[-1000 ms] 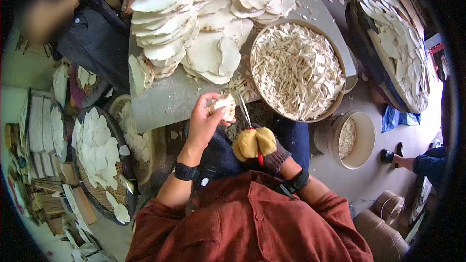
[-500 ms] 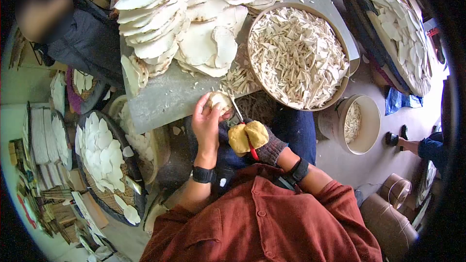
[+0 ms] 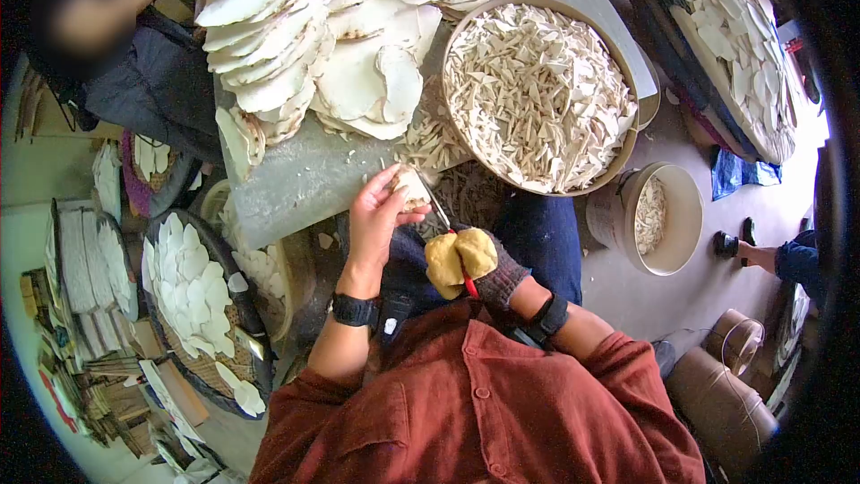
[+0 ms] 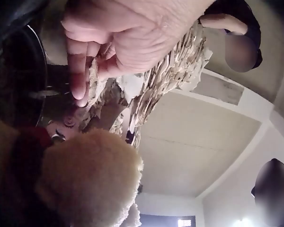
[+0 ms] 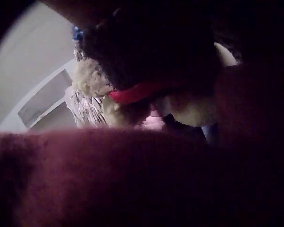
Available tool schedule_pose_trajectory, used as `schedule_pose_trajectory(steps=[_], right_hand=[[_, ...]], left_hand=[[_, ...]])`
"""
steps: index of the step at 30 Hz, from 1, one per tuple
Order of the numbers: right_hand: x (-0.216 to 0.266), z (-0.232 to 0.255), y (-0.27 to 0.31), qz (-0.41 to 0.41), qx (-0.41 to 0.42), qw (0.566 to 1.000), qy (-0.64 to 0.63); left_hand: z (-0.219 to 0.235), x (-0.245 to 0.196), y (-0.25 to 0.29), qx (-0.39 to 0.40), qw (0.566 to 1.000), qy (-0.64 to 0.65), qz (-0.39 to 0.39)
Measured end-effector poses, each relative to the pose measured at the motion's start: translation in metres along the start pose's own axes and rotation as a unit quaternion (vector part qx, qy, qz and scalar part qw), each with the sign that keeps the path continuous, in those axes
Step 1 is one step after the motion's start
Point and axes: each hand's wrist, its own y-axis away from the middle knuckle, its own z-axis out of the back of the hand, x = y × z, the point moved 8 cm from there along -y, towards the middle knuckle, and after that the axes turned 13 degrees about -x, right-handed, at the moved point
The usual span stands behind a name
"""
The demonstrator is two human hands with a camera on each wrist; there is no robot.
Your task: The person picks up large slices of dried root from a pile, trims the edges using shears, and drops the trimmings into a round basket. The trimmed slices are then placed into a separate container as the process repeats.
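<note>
Between the finger and thumb of my left grip (image 3: 373,217) sits a small pale piece (image 3: 410,188), pinched tight. My right grip (image 3: 503,276), in a dark glove, is closed round a tool with a red handle (image 3: 470,287) — two soft yellow pads (image 3: 461,260) sit there too. Its thin metal blade (image 3: 438,206) points up to the pale piece; I cannot tell if they touch. Just past my left grip is the table (image 3: 309,188), with a big pile of flat slices (image 3: 358,76). Past my right grip — a round tub (image 3: 554,192), full of little bits. Farther right is a bucket (image 3: 688,224) with bits inside.
</note>
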Motion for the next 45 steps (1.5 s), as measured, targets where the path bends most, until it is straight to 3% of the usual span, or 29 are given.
schedule_pose_trajectory(steps=[5, 7, 8, 9, 11, 13, 14, 15, 16, 18, 21, 24, 28, 31, 33, 36, 39, 42, 45], right_hand=[[0.038, -0.001, 0.004, -0.003, 0.034, 0.995, -0.088], [0.046, -0.006, 0.003, -0.041, 0.065, 0.964, -0.256], [0.051, -0.013, 0.002, -0.078, 0.091, 0.900, -0.420], [0.056, -0.016, 0.001, -0.113, 0.113, 0.806, -0.571], [0.060, -0.004, -0.005, -0.018, 0.071, 0.946, -0.316], [0.067, -0.010, -0.004, -0.101, 0.116, 0.859, -0.488], [0.066, -0.006, -0.005, -0.033, 0.094, 0.934, -0.344], [0.065, -0.003, -0.004, 0.037, 0.069, 0.979, -0.189], [0.063, 0.000, -0.003, 0.104, 0.041, 0.993, -0.028], [0.044, -0.002, -0.006, 0.084, 0.029, 0.995, 0.045], [0.036, -0.001, -0.007, 0.101, 0.008, 0.995, 0.000], [0.044, -0.003, -0.002, 0.043, 0.019, 0.992, -0.117], [0.033, 0.003, 0.001, 0.026, 0.008, 0.999, -0.017], [0.034, 0.003, 0.001, 0.011, 0.012, 0.999, -0.035], [0.041, 0.000, 0.003, -0.019, 0.039, 0.982, -0.186], [0.064, -0.008, 0.002, -0.082, 0.098, 0.859, -0.495], [0.060, -0.002, 0.000, 0.006, 0.081, 0.971, -0.225], [0.058, -0.007, 0.003, -0.079, 0.092, 0.909, -0.400], [0.059, -0.007, 0.003, -0.051, 0.088, 0.940, -0.324]], left_hand=[[0.002, -0.009, -0.002, -0.010, 0.999, -0.021, -0.026], [0.001, -0.014, -0.003, 0.006, 0.997, -0.055, -0.046], [-0.002, -0.016, -0.002, 0.025, 0.995, -0.076, -0.055], [-0.004, -0.017, -0.001, 0.044, 0.992, -0.097, -0.063], [-0.007, -0.018, 0.004, 0.057, 0.990, -0.109, -0.067], [-0.003, -0.017, 0.004, 0.027, 0.992, -0.083, -0.095], [0.000, -0.020, 0.005, -0.026, 0.992, -0.024, -0.122], [0.004, -0.015, 0.003, -0.063, 0.990, -0.005, -0.124], [0.008, -0.009, 0.001, -0.100, 0.987, 0.013, -0.125], [0.012, -0.001, 0.002, -0.154, 0.979, 0.039, -0.128], [0.004, -0.001, 0.007, -0.114, 0.989, 0.024, -0.088], [0.009, 0.004, -0.001, -0.085, 0.994, 0.004, -0.071], [0.007, 0.001, -0.005, -0.058, 0.997, -0.025, -0.043], [0.007, -0.005, -0.006, -0.060, 0.996, -0.027, -0.052], [0.006, -0.010, -0.004, -0.069, 0.995, -0.011, -0.070], [0.001, -0.014, -0.003, -0.014, 0.991, -0.073, -0.109], [-0.007, -0.014, 0.003, 0.019, 0.992, -0.087, -0.090], [0.003, -0.012, 0.000, -0.046, 0.993, -0.013, -0.112], [0.009, -0.004, -0.001, -0.093, 0.990, 0.040, -0.099]])
